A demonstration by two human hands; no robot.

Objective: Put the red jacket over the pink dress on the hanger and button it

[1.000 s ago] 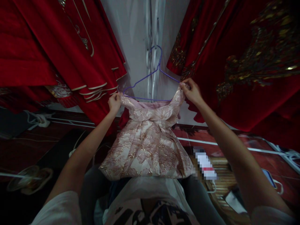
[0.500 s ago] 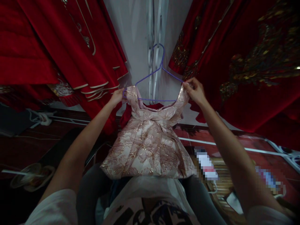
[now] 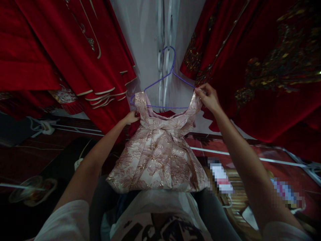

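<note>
Head view, from where I'm standing: pink-and-gold dress [image 3: 163, 157], center of frame, skirt spread over the person's lap, neckline toward the purple hanger [image 3: 172, 68]. Hanger hook up by pale metal strips, top center; can't tell what it catches. Both straps meet the hanger; its left end pokes out past the left strap.

Right hand [image 3: 209, 97], right of center: thumb and fingers pinched together on the right strap at the hanger's end. Left hand [image 3: 132, 117], left of center: fingers curled in at the dress's edge below the strap; can't tell if they grip cloth or only touch.

Doing it well, my judgement: pinch lightly, brocade looks stiff and would crease; match strap positions so the neckline sits level; steady the thin hanger, it could bend or tip under an uneven pull.

Writing: big dark lettering [image 3: 132, 231] on the shirt, bottom center, cut off, unreadable. Pixelated patch [image 3: 220, 175], lower right, nothing legible. No brand or label readable on dress or hanger.
</note>
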